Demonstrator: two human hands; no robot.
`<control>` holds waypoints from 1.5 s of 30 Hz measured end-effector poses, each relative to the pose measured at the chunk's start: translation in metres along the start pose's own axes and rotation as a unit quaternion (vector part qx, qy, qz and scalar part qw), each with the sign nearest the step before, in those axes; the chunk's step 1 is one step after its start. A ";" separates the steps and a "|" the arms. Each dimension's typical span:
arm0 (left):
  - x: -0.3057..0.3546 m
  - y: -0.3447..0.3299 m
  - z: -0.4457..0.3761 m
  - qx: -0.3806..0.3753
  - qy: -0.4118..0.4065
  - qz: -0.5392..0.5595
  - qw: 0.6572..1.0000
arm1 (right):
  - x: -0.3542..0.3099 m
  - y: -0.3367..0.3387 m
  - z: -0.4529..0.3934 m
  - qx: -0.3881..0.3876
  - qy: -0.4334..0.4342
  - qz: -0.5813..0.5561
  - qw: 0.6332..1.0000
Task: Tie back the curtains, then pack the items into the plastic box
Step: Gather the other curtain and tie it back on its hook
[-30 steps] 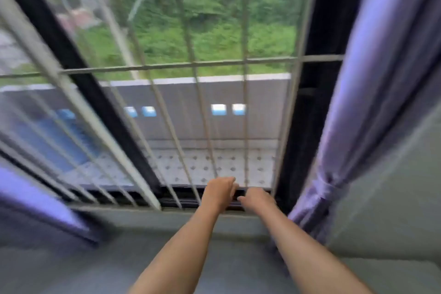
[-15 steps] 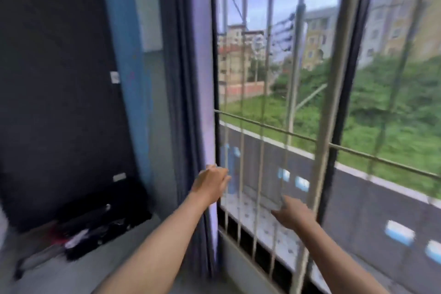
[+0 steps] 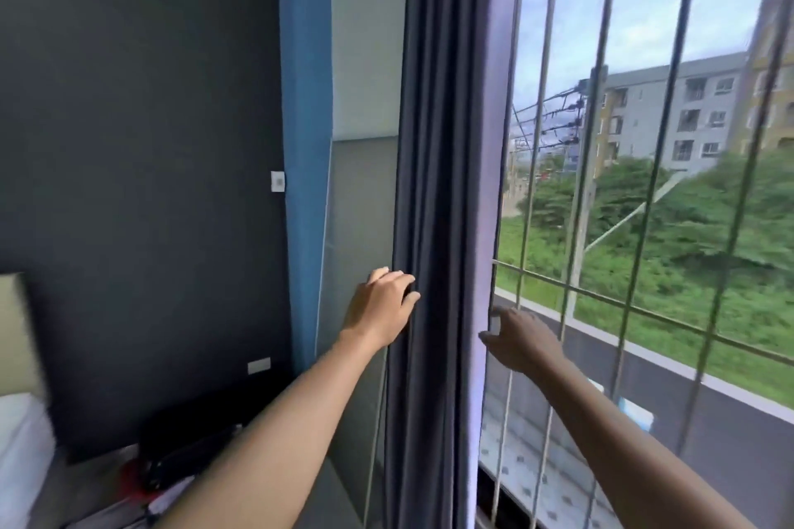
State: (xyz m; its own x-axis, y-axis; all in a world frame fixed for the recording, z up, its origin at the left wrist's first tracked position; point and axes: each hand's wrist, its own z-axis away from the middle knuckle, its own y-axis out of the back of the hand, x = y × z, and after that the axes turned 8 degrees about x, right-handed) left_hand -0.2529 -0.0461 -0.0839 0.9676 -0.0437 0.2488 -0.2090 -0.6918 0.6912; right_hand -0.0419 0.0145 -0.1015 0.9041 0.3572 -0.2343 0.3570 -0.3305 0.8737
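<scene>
Both grips reach for the dark curtain (image 3: pixel 434 228), which hangs gathered beside the barred window (image 3: pixel 636 271). Left hand (image 3: pixel 378 309) touches the curtain's left folds with loosely bent fingers, clasping nothing. Right hand (image 3: pixel 517 337) is at its window-side edge, fingers bent; whether they pinch the cloth, I cannot tell.

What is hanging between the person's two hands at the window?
In the head view, the gathered dark curtain hangs between them: the left hand reaches its left edge, the right hand its window-side edge, in front of the window bars.
</scene>
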 end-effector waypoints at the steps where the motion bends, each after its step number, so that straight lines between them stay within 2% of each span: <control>1: -0.007 -0.005 -0.004 0.002 -0.003 0.002 1.000 | -0.007 0.001 -0.009 0.005 0.009 -0.011 1.000; 9: -0.101 -0.072 -0.094 0.021 -0.019 0.031 0.999 | -0.078 -0.023 -0.139 0.126 0.047 -0.115 0.984; 14: -0.168 -0.112 -0.182 -0.009 -0.042 0.031 0.999 | -0.125 -0.055 -0.219 0.145 0.043 -0.162 0.975; 18: -0.212 -0.142 -0.225 0.005 -0.002 0.112 0.994 | -0.149 -0.076 -0.259 0.161 0.047 -0.180 0.969; 23: -0.256 -0.189 -0.259 -0.011 0.004 0.169 0.986 | -0.169 -0.091 -0.285 0.167 0.044 -0.177 0.969; 29: -0.271 -0.237 -0.318 0.016 0.008 0.318 0.948 | -0.185 -0.107 -0.320 0.274 0.017 -0.172 0.946; 34: -0.252 -0.265 -0.343 -0.010 0.001 0.443 0.896 | -0.197 -0.126 -0.348 0.356 -0.053 -0.117 0.926; 38: -0.239 -0.289 -0.353 -0.015 0.000 0.487 0.873 | -0.203 -0.150 -0.356 0.389 -0.117 -0.144 0.902; 41: -0.234 -0.309 -0.346 -0.043 0.026 0.518 0.854 | -0.204 -0.176 -0.353 0.370 -0.169 -0.155 0.900; 45: -0.241 -0.332 -0.320 -0.056 0.037 0.531 0.844 | -0.189 -0.217 -0.346 0.305 -0.265 -0.100 0.909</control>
State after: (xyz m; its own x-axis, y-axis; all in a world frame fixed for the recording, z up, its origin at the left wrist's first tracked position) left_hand -0.4621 0.4253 -0.1561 0.2144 -0.5483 0.8083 -0.9698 -0.2180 0.1094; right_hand -0.3713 0.3212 -0.0995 0.7347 0.0459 -0.6769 0.4448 -0.7859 0.4295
